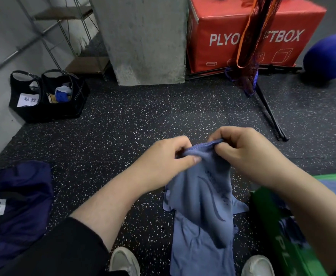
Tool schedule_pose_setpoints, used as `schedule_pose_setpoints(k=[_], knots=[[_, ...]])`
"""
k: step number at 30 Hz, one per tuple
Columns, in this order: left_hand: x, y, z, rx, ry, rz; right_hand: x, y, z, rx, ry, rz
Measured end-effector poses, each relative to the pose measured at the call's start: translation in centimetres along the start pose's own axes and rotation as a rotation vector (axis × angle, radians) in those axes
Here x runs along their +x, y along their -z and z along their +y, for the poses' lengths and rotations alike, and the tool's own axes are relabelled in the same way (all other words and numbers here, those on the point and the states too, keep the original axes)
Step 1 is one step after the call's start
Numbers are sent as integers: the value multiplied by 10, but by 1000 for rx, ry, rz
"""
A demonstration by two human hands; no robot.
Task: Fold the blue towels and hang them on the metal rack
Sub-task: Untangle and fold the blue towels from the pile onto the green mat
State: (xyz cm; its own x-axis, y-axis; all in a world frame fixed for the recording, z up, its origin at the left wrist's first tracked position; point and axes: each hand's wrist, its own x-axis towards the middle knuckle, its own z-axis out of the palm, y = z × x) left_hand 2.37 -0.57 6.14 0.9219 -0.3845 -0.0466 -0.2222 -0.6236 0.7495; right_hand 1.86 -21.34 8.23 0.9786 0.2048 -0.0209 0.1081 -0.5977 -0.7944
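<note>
left hand [168, 160]: pinches the top edge of the towel [203, 206], thumb over the fabric, fingers curled behind it
right hand [242, 154]: pinches the same edge just beside the left, fingers curled round the bunched hem
towel: blue, held up in front of the person, hangs down crumpled between the two forearms, lower end drops between the shoes [124, 261]
floor [123, 136]: dark speckled rubber mat
green box [282, 226]: right of the towel, more blue cloth lying on it
navy bag [14, 206]: on the floor at left, white label on it
black baskets [47, 96]: far left by the wall, cloth and paper inside
wire shelf [73, 36]: behind the baskets, next to a concrete pillar [147, 40]
red box [252, 32]: behind, white lettering, orange net [250, 42] hanging in front
blue ball [330, 56]: far right
</note>
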Motion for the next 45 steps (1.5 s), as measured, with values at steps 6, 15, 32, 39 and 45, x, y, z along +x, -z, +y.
schedule_pose_setpoints(k=[6, 15, 32, 39, 45], knots=[[-5, -7, 1, -63, -12, 42, -5, -1, 3, -147, 32, -46], [-19, 8, -19, 199, 167, 47, -2, -5, 14, -260, -38, 90], [-25, 40, -60, 248, 329, 199, 6, -11, 42, -229, -94, 202], [-16, 38, -68, 292, 454, 192, 10, -6, 47, -226, -94, 226], [-19, 38, -72, 544, 563, 214, 8, 3, 57, -224, -125, 233]])
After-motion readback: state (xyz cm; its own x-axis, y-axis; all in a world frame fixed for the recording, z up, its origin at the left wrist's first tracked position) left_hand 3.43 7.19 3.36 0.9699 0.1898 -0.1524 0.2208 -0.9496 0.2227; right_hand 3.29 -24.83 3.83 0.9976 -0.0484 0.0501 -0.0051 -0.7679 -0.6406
